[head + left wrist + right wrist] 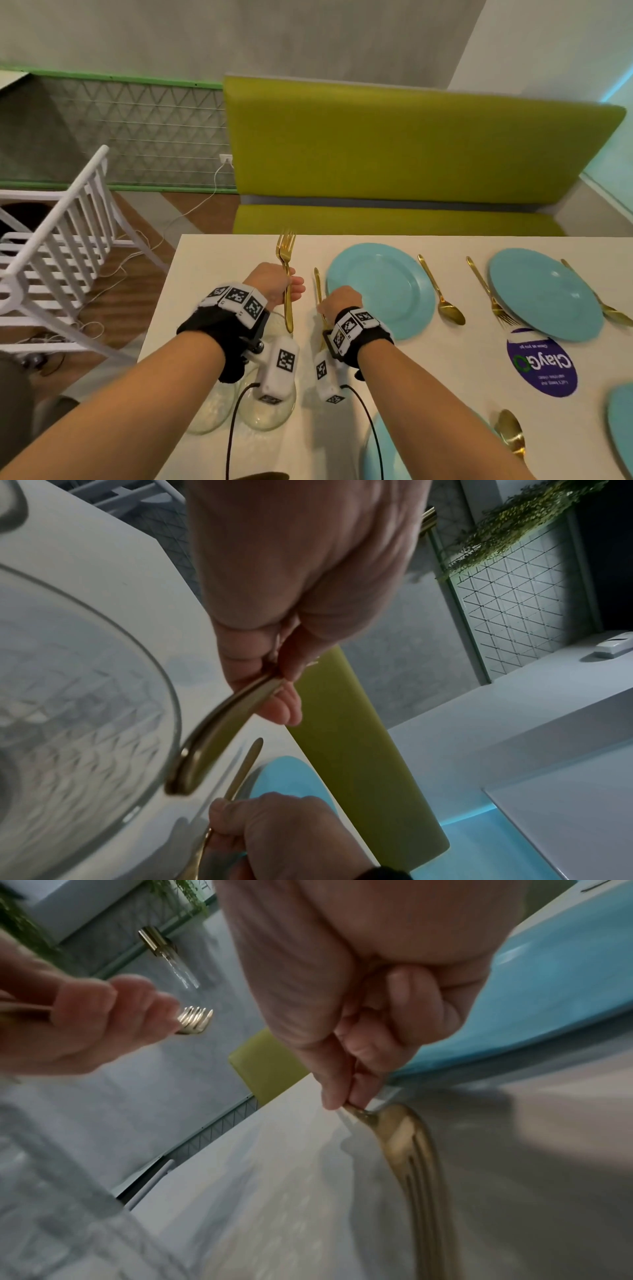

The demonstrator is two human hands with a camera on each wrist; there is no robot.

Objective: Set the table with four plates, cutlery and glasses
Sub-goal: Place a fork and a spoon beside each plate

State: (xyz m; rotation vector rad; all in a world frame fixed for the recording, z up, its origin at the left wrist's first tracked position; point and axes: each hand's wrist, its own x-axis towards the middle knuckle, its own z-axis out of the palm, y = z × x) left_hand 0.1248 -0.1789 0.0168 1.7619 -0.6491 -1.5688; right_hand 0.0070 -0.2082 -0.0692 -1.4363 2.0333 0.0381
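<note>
Two gold forks [287,270] stand stacked in the left hand's [274,284] grip at the frame's centre, tines up toward the top edge, while a third gold fork [320,301] lies flat just left of the upper-centre light blue plate [380,289], pinched at its neck by the right hand [339,301]. A gold spoon [442,291] lies right of that plate, and another fork [491,293] left of the upper-right blue plate [544,294]. Clear patterned glasses [267,414] stand at lower centre-left, and two more blue plates [376,452] show partly along the bottom and right edges, with a spoon [510,433] between them.

Green bench [411,144], white chair [61,233] (tipped), purple sticker [541,366]
</note>
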